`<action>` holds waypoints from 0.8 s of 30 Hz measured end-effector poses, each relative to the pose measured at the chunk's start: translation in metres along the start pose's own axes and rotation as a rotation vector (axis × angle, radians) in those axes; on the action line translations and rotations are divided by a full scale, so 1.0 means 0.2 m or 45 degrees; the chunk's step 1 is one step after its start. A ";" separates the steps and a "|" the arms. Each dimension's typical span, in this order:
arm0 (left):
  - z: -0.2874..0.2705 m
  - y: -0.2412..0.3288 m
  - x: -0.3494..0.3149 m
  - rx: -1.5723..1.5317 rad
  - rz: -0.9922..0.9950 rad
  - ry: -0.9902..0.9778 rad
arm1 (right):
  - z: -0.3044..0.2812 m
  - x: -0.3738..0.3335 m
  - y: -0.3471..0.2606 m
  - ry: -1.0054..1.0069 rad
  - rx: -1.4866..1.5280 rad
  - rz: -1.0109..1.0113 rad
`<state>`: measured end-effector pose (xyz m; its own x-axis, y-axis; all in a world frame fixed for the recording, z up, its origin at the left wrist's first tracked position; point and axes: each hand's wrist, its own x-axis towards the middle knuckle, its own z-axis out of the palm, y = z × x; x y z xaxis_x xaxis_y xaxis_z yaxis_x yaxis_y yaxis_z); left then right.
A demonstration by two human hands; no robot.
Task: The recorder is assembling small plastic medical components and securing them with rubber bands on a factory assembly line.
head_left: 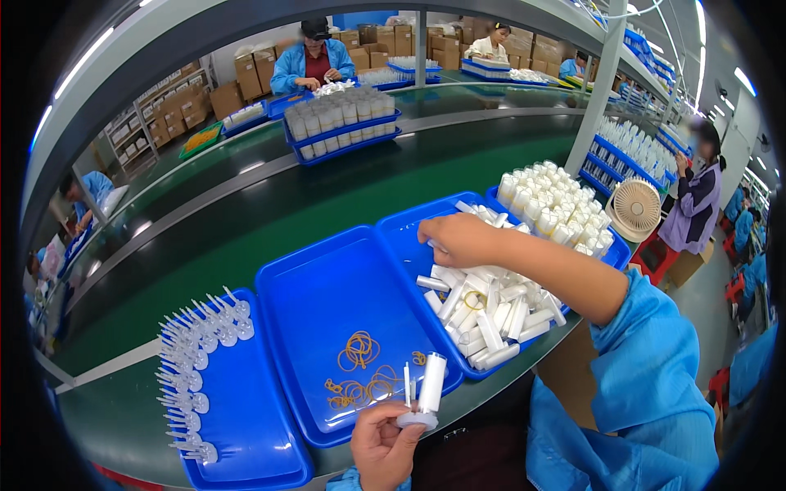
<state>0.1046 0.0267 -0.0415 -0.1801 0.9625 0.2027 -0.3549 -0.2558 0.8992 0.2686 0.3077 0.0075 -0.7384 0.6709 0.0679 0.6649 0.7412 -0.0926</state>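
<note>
In front of me, my left hand [381, 448] pinches a round translucent plastic base [417, 421] between thumb and fingers. A white cylinder [432, 383] stands upright on that base, and beside it rises a thin white pin [407, 385]. My right hand [463, 239] reaches over a blue tray [393, 222] heaped with loose white cylinders [491, 315]. Its fingers are bent together at the heap's far left side, with a small whitish bit showing at the tips. What that bit belongs to is mostly hidden.
A middle blue tray [315, 278] holds yellow-brown rubber bands [359, 350]. Pinned translucent bases [196, 380] line the left blue tray [250, 401]. Upright white cylinders [548, 200] crowd a tray at right, near a fan [634, 204]. Across the green conveyor [246, 200], co-workers sit at trays.
</note>
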 end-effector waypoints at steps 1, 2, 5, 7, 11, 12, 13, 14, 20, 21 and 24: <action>-0.02 -0.02 -0.01 0.092 0.009 -0.010 | -0.01 -0.03 -0.05 0.045 0.390 0.030; -0.02 -0.04 -0.01 0.184 0.017 -0.021 | -0.01 -0.06 -0.09 0.090 0.780 0.063; -0.02 -0.06 -0.01 0.216 0.116 -0.014 | -0.08 -0.18 -0.33 -0.188 1.916 0.244; -0.01 -0.05 0.00 0.250 0.075 -0.027 | -0.11 -0.25 -0.43 -0.320 2.178 0.259; 0.02 0.05 0.06 0.515 0.324 -0.202 | -0.09 -0.31 -0.46 -0.424 2.311 0.284; 0.04 0.07 0.06 0.494 0.279 -0.183 | -0.09 -0.32 -0.46 -0.435 2.327 0.280; 0.05 0.08 0.06 0.473 0.234 -0.164 | -0.09 -0.32 -0.46 -0.451 2.352 0.274; 0.05 0.08 0.06 0.452 0.190 -0.145 | -0.10 -0.33 -0.46 -0.467 2.303 0.262; 0.04 0.08 0.09 0.567 0.115 -0.225 | -0.20 -0.36 -0.40 -0.285 1.046 -0.415; 0.03 0.07 0.10 0.557 0.105 -0.254 | -0.20 -0.37 -0.40 -0.293 1.003 -0.444; 0.02 0.06 0.09 0.568 0.167 -0.342 | -0.21 -0.38 -0.39 -0.445 1.166 -0.389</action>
<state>0.1009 0.0407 -0.0264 0.0655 0.9292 0.3638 0.0899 -0.3686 0.9252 0.2770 0.2000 0.0516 -0.9505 0.3040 -0.0637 0.2102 0.4787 -0.8524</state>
